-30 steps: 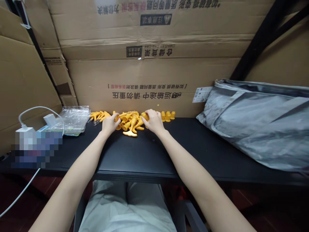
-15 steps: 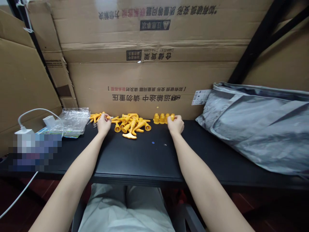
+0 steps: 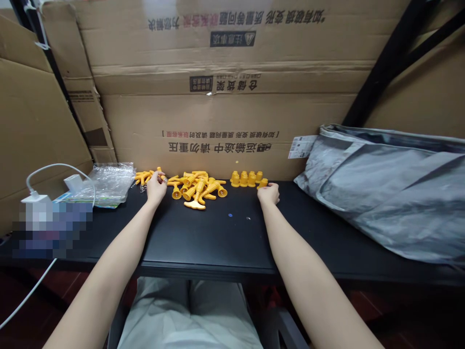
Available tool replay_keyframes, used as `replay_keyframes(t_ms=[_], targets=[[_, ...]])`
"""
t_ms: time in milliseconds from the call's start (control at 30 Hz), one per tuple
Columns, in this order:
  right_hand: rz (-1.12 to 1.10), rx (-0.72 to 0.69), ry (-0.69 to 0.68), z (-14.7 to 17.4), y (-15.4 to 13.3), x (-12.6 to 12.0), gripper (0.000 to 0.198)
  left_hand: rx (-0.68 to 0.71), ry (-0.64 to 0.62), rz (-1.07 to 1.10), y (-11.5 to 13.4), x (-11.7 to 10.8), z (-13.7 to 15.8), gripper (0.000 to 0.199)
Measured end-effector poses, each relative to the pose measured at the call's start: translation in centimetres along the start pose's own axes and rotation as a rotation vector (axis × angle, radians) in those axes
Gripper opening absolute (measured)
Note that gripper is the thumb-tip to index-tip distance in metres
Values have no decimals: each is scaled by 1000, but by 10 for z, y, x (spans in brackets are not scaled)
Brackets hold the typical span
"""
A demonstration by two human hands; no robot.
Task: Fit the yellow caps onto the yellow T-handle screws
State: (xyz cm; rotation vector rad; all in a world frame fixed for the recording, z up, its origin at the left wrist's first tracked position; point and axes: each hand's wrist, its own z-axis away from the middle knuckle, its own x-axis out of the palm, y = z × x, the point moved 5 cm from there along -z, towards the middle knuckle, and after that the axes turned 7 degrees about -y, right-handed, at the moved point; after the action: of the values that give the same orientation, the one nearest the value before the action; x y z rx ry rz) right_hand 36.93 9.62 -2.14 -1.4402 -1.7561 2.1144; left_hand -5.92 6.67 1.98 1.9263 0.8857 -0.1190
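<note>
My left hand is closed around a yellow corkscrew handle at the left end of the pile. Beside it lie several more yellow T-shaped handles with metal spirals. In the middle is a heap of yellow corkscrews, some with bell-shaped ends turned toward me. My right hand pinches a yellow bell-shaped cap at the front right of a cluster of upright caps. Whether that cap rests on the table is hard to tell.
A grey fabric bag takes up the right side of the black table. On the left are clear plastic bags and a white charger with a cable. A cardboard sheet stands upright behind everything.
My right hand has come slightly toward me and right, and a cap at the back of the cluster now shows uncovered. In my left hand the corkscrew handle has turned.
</note>
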Motion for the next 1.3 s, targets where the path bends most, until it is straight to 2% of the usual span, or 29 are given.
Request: replay_keyframes(t_ms=[100, 200, 333, 433, 633, 800, 1133, 1300], targets=[[76, -39, -2, -4, 0, 3, 35, -4, -6, 32, -3, 1, -1, 16], [131, -66, -34, -9, 1, 8, 37, -70, -33, 147, -10, 5, -3, 19], [254, -105, -142, -11, 1, 17, 46, -213, -60, 383, -16, 11, -5, 37], [349, -131, -211, -7, -1, 21, 48, -264, -40, 547, -15, 11, -7, 48], [472, -160, -312, -3, -3, 28, 51, -380, 39, 740, -22, 8, -10, 36], [500, -205, -294, -7, -1, 32, 51, -393, 161, 676, -31, 5, -10, 32], [551, -169, -306, -3, 0, 33, 52, -343, 222, 596, -38, 0, -13, 26], [571, -189, -265, -4, -1, 34, 51, -258, 222, 411, -50, -4, -17, 28]])
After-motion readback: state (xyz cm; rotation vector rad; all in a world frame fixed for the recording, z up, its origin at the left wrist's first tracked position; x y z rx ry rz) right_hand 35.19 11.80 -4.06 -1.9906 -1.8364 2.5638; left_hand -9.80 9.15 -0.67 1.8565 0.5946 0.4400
